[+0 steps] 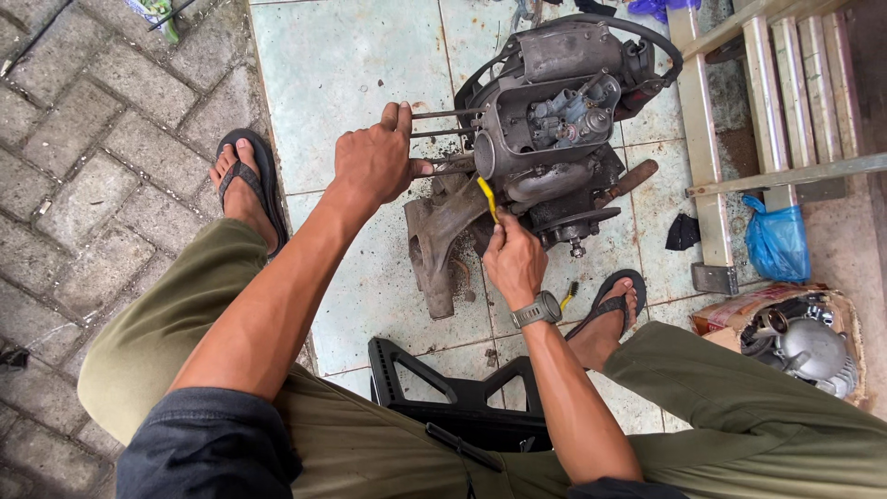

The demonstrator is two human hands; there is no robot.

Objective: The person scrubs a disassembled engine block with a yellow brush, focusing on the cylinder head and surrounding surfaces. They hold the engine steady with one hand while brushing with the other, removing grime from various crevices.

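Yellow brush (pixel 487 198) pinched in fingers of right hand (pixel 514 261), bristle end up against engine (pixel 545 139). Left hand (pixel 373 164) clenched round metal rod (pixel 445 115) projecting from engine's left side; thumb rests on a lower rod. Engine: grey, grimy, lying on pale tiled floor (pixel 351 65) btwn person's feet, both in black sandals. Watch (pixel 538 310) on right wrist. Black stool (pixel 453 393) under person, near edge of frame. R. of engine: ladder (pixel 739 139), blue bag (pixel 778 242), box w/ metal parts (pixel 804 337). Brick paving (pixel 92 139) to left.
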